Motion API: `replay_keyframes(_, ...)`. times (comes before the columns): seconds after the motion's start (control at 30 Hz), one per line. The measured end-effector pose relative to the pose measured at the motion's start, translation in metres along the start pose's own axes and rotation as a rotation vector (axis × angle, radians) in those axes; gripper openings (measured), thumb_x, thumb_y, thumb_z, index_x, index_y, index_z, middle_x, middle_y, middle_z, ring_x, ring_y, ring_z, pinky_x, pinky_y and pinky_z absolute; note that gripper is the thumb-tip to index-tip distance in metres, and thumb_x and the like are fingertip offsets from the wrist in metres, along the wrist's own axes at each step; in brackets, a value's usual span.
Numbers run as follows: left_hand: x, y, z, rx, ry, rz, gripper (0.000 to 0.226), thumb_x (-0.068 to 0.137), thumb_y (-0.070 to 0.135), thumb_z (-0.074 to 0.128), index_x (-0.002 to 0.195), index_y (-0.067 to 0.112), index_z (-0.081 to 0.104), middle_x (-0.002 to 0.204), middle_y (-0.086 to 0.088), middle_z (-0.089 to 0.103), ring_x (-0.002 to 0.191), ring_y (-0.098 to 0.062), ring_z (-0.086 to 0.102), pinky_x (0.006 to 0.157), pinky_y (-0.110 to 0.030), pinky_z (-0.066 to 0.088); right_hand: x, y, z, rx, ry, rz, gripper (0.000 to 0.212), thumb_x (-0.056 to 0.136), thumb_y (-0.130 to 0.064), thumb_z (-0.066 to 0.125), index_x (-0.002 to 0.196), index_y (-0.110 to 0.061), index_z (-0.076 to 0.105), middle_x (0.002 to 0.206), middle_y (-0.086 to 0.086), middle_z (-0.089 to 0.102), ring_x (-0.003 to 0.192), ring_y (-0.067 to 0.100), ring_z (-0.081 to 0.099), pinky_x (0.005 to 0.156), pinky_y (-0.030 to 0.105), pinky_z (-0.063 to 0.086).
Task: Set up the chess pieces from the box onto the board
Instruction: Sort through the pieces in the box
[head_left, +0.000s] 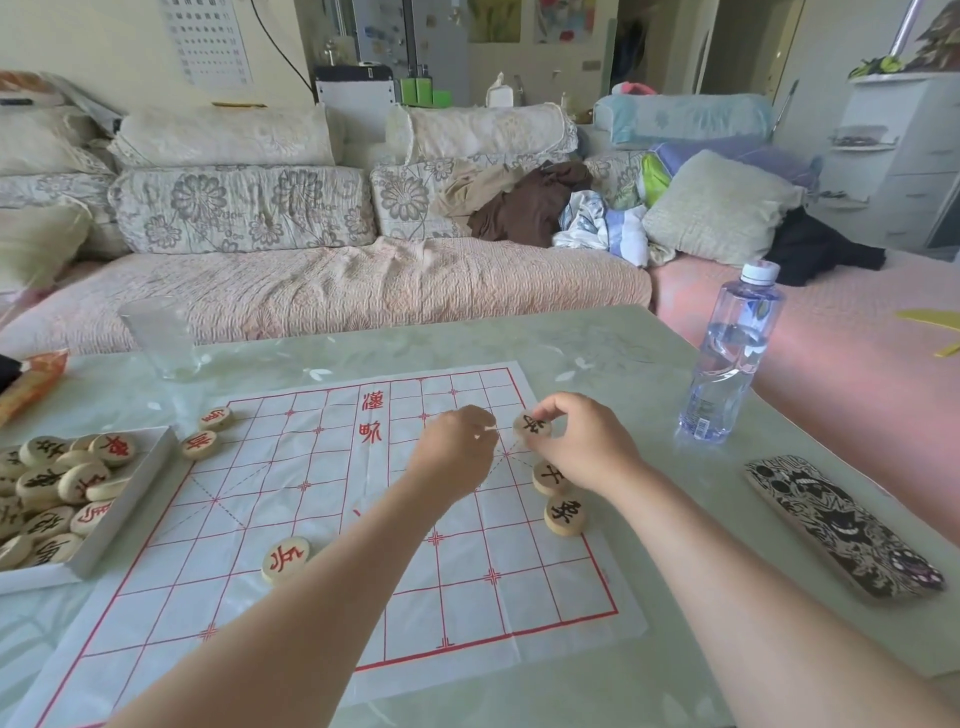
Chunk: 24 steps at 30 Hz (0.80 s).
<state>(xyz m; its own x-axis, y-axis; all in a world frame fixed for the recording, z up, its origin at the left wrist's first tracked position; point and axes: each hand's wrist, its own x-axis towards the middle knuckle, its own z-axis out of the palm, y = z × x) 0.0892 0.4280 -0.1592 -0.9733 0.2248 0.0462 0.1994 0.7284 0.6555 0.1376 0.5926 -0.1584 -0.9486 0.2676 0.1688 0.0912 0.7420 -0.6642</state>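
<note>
A white paper board (332, 519) with red grid lines lies on the table. My right hand (582, 447) pinches a round wooden piece with a black character (531, 427) at the board's right edge. Just below it, two black-marked pieces (549, 477) (565, 514) rest on that edge. My left hand (457, 452) hovers over the board beside the right hand, fingers curled; something small and pale shows at its fingertips. Two red-marked pieces (215, 418) (199, 445) sit at the left edge, another (284, 558) in the near half. The white box (130, 499) at left holds several pieces.
A clear water bottle (732, 353) stands at the right of the table. A black-and-white patterned case (841, 525) lies near the right edge. A glass cup (161, 338) stands at the back left, with an orange packet (31, 384) beside it. A sofa sits behind the table.
</note>
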Motion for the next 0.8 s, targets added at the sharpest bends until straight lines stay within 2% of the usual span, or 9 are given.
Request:
replay_keyframes(0.07, 0.003, -0.009, 0.007, 0.266, 0.002, 0.116, 0.029, 0.093, 0.032, 0.051, 0.121, 0.032, 0.059, 0.126, 0.003, 0.054, 0.120, -0.020, 0.045, 0.081, -0.032, 0.046, 0.006, 0.010, 0.001, -0.068, 0.022, 0.072, 0.020, 0.081, -0.048, 0.072, 0.094, -0.035, 0.064, 0.104, -0.018, 0.064, 0.090, 0.010, 0.058, 0.070, 0.026, 0.041)
replay_keyframes(0.13, 0.003, -0.015, 0.013, 0.409, -0.042, 0.154, 0.037, 0.091, 0.039, 0.053, 0.128, 0.034, 0.054, 0.133, 0.002, 0.047, 0.126, -0.020, 0.035, 0.088, -0.034, 0.043, 0.011, 0.016, 0.004, -0.106, 0.032, 0.098, 0.022, 0.082, -0.051, 0.070, 0.094, -0.034, 0.064, 0.104, -0.016, 0.063, 0.090, 0.011, 0.059, 0.070, 0.026, 0.041)
replay_keyframes(0.2, 0.004, -0.020, 0.020, 0.479, -0.082, 0.158, 0.043, 0.089, 0.047, 0.054, 0.131, 0.035, 0.051, 0.134, 0.003, 0.043, 0.126, -0.019, 0.034, 0.094, -0.035, 0.040, 0.015, 0.019, 0.008, -0.124, 0.020, 0.097, 0.023, 0.083, -0.052, 0.068, 0.096, -0.033, 0.064, 0.103, -0.016, 0.063, 0.090, 0.011, 0.059, 0.070, 0.026, 0.041)
replay_keyframes(0.37, 0.005, -0.027, 0.026, 0.472, -0.034, 0.196, 0.043, 0.089, 0.050, 0.051, 0.129, 0.035, 0.052, 0.132, 0.003, 0.044, 0.124, -0.018, 0.036, 0.097, -0.033, 0.036, 0.021, 0.015, 0.015, -0.273, -0.097, 0.084, 0.020, 0.084, -0.052, 0.063, 0.094, -0.035, 0.061, 0.103, -0.013, 0.061, 0.088, 0.014, 0.061, 0.071, 0.027, 0.040)
replay_keyframes(0.53, 0.004, -0.029, 0.019, 0.349, -0.023, 0.164, 0.044, 0.089, 0.048, 0.052, 0.131, 0.034, 0.051, 0.131, 0.003, 0.045, 0.125, -0.018, 0.036, 0.096, -0.035, 0.039, 0.020, 0.001, 0.015, -0.357, -0.078, 0.044, 0.010, 0.091, -0.044, 0.056, 0.088, -0.036, 0.061, 0.104, -0.007, 0.048, 0.083, 0.018, 0.059, 0.069, 0.028, 0.039)
replay_keyframes(0.67, 0.002, -0.038, 0.000, 0.285, 0.048, 0.148, 0.038, 0.090, 0.042, 0.053, 0.126, 0.031, 0.054, 0.125, 0.001, 0.050, 0.122, -0.018, 0.040, 0.091, -0.034, 0.044, 0.016, -0.014, 0.021, -0.344, -0.078, -0.058, 0.010, 0.094, -0.036, 0.053, 0.097, -0.036, 0.063, 0.108, -0.008, 0.052, 0.089, 0.018, 0.060, 0.071, 0.029, 0.041)
replay_keyframes(0.8, -0.003, -0.060, -0.031, 0.277, 0.101, 0.102, 0.034, 0.091, 0.039, 0.052, 0.123, 0.029, 0.056, 0.121, 0.000, 0.053, 0.119, -0.020, 0.044, 0.090, -0.036, 0.046, 0.010, -0.042, 0.034, -0.283, -0.129, -0.149, 0.010, 0.094, -0.036, 0.054, 0.097, -0.035, 0.064, 0.108, -0.012, 0.055, 0.093, 0.014, 0.058, 0.073, 0.028, 0.041)
